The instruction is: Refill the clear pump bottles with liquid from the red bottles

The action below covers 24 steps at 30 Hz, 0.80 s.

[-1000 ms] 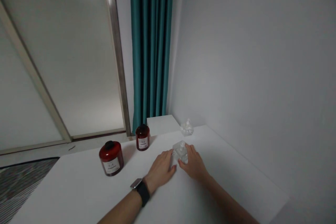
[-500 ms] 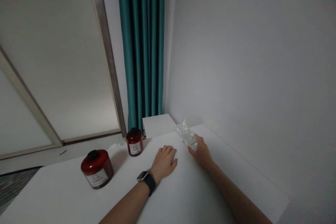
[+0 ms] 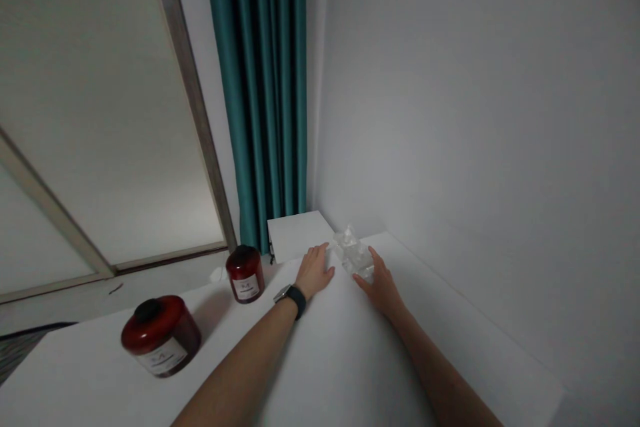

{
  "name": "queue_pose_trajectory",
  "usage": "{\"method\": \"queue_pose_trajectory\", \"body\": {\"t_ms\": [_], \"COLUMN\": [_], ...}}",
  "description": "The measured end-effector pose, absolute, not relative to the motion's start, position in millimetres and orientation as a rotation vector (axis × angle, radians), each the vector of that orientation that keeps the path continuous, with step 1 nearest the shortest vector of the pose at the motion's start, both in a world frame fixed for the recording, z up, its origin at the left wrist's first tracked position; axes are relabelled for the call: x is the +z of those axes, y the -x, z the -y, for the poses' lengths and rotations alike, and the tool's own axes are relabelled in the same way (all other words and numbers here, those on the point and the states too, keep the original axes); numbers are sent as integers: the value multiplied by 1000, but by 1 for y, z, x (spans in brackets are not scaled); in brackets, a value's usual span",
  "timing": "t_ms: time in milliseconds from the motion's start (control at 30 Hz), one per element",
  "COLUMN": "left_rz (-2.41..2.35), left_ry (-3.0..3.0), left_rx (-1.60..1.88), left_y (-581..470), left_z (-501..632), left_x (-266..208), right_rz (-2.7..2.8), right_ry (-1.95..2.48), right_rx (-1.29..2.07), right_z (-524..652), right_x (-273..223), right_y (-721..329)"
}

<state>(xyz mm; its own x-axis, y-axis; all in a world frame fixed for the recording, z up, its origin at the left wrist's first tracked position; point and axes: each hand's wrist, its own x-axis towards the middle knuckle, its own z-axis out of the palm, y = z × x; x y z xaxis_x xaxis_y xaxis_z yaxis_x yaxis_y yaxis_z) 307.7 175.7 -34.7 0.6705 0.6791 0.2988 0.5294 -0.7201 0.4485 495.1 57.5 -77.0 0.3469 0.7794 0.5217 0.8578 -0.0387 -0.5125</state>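
A crumpled clear plastic bag lies toward the far end of the white table. My right hand has its thumb and fingers around the bag's near right end. To the left of the bag is my left hand, wearing a dark watch on its wrist. Its fingers stretch forward with nothing in them, and a small gap separates it from the plastic.
Two dark red jars with black tops stand on the left, a larger one nearer and a smaller one farther back. Beyond the table's far edge sits a white box-like surface. A wall borders the right side; a green curtain hangs behind.
My left hand has slid forward, closer to the plastic bag. The right hand stays at the bag's near end. The view has shifted slightly, so the jars appear farther left.
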Motion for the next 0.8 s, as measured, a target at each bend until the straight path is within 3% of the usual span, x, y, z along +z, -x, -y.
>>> {"method": "queue_pose_trajectory", "body": {"t_ms": [800], "left_rz": [-976], "left_ry": [-2401], "left_rx": [489], "left_y": [-342], "left_z": [-211], "left_x": [-39], "right_rz": [1321], "right_ry": [1909], "right_rx": [-15], "right_z": [-61], "right_x": [-71], "right_y": [-489]}}
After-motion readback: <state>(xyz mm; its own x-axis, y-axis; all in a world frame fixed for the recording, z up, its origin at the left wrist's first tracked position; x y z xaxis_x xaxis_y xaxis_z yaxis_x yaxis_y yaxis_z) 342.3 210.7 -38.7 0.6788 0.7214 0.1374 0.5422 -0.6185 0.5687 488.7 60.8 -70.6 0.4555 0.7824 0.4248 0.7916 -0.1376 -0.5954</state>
